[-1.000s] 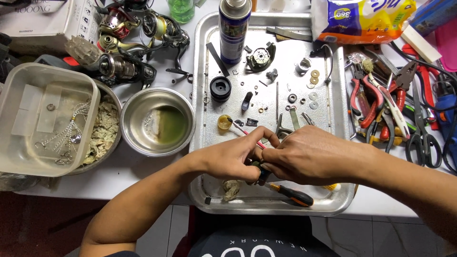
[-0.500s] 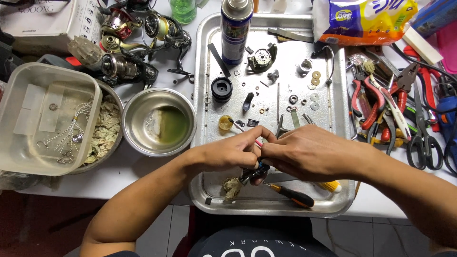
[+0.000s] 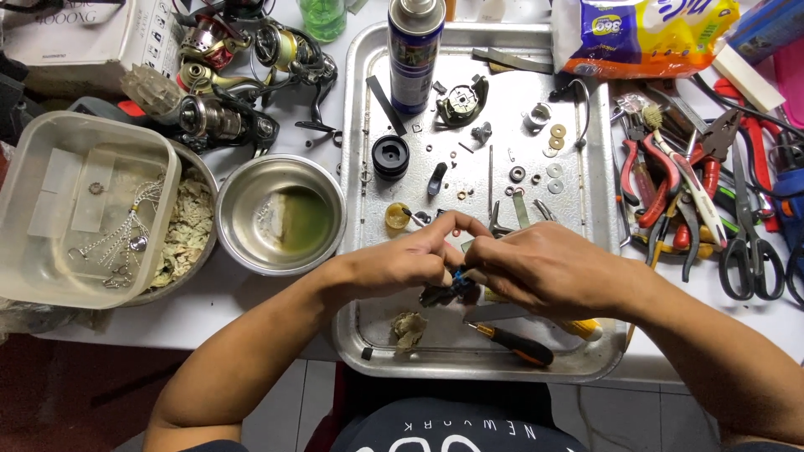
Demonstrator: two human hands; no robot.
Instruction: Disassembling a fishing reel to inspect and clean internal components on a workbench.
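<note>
a small dark reel part (image 3: 448, 290) was pinched between the closed fingers of the left hand (image 3: 400, 261) and right hand (image 3: 544, 269), held low over the metal tray (image 3: 586, 209), apparently so loose pieces were caught.

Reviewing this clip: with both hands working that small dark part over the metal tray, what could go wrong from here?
1. The small dark part is pinched between the left hand and right hand; a slip could drop it among the loose washers on the tray.
2. The right forearm lies near the screwdriver at the tray's front edge and might knock it off.
3. The steel bowl holding greenish liquid sits by the left wrist and could tip.
</note>
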